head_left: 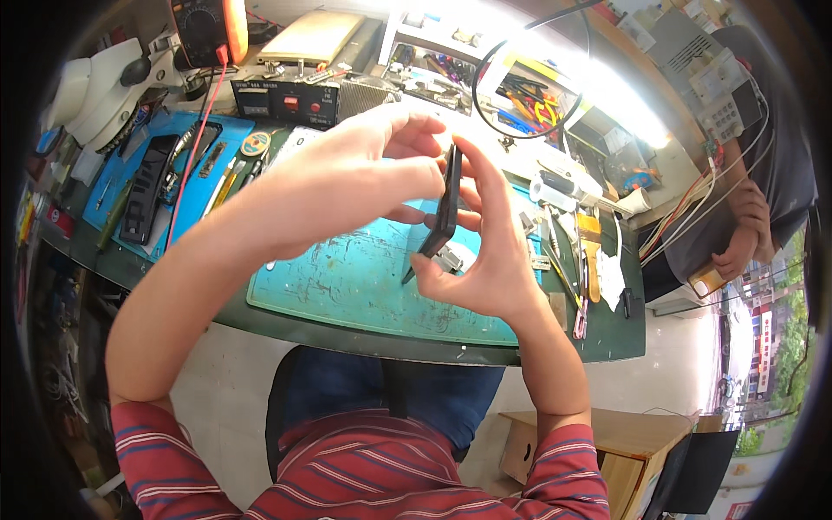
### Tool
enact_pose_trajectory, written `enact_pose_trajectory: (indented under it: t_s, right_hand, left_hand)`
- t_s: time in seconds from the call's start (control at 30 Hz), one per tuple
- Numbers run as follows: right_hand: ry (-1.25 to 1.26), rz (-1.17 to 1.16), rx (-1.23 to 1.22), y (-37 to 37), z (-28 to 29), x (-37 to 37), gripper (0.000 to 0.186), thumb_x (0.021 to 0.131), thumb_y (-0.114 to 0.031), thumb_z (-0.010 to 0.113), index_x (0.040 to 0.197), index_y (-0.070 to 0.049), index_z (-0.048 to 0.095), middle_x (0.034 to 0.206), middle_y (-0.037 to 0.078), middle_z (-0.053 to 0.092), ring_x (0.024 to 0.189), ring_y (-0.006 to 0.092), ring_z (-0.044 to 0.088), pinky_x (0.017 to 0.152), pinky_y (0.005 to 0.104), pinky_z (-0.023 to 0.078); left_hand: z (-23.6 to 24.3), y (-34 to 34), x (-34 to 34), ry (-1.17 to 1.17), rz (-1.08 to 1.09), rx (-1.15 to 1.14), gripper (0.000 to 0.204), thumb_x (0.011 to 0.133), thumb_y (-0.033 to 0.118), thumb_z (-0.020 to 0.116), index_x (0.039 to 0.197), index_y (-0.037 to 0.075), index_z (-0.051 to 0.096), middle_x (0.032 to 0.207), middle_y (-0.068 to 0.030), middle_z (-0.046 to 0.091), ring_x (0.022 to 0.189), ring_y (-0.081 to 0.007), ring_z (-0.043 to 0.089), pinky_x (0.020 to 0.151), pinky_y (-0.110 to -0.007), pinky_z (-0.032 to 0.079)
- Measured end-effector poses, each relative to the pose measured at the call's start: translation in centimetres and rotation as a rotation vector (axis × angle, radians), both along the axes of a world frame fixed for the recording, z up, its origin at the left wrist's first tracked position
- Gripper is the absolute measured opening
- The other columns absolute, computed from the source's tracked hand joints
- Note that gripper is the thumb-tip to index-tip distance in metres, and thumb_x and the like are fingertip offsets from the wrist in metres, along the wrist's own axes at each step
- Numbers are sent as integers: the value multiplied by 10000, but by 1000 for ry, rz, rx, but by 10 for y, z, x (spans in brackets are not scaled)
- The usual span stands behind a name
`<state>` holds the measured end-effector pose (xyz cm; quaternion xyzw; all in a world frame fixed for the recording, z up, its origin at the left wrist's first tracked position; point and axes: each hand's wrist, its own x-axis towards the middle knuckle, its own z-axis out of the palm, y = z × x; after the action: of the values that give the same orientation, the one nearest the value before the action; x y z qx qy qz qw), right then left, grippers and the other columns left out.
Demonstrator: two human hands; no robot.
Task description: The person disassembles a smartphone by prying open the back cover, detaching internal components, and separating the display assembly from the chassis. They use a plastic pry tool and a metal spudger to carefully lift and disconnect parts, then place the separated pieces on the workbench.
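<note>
The left hand is half curled, fingertips apparently against a slim black phone-like device; whether it grips cannot be told. The device is held nearly edge-on above the turquoise mat, toward one o'clock from the mat's middle, and is clasped by the right hand, thumb opposite fingers. Inspection seems in hand; steady support is probably called for next.

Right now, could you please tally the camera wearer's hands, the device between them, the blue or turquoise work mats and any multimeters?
Hands: 2 (left hand, right hand)
Flat black device: 1
Work mats: 2 (blue mat, turquoise mat)
Multimeter: 1
Total: 6
</note>
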<state>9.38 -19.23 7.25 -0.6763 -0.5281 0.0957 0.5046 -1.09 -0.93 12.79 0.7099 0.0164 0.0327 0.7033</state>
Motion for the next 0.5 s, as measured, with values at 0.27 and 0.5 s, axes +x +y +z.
enact_pose_trajectory:
  t_s: [0.27, 0.5]
  right_hand:
    - [-83, -15, 18, 2, 1, 2, 1072, 668, -91, 810, 1598, -103, 276, 1464, 194, 418, 1303, 358, 578, 1036, 487, 553]
    - [-85, 8, 49, 4, -9, 8, 1073, 681, -98, 829, 1590, -78, 258, 1478, 183, 431, 1303, 339, 580, 1022, 479, 556]
  left_hand:
    - [30, 2, 16, 201, -96, 113, 467, 902, 177, 656, 1300, -41, 542, 1200, -117, 623, 1141, -205, 645, 990, -436, 570]
    - [46, 1, 30, 317, -103, 243, 506, 841, 222, 697, 1206, -95, 551, 1149, -146, 590, 1086, -224, 655, 952, -436, 592]
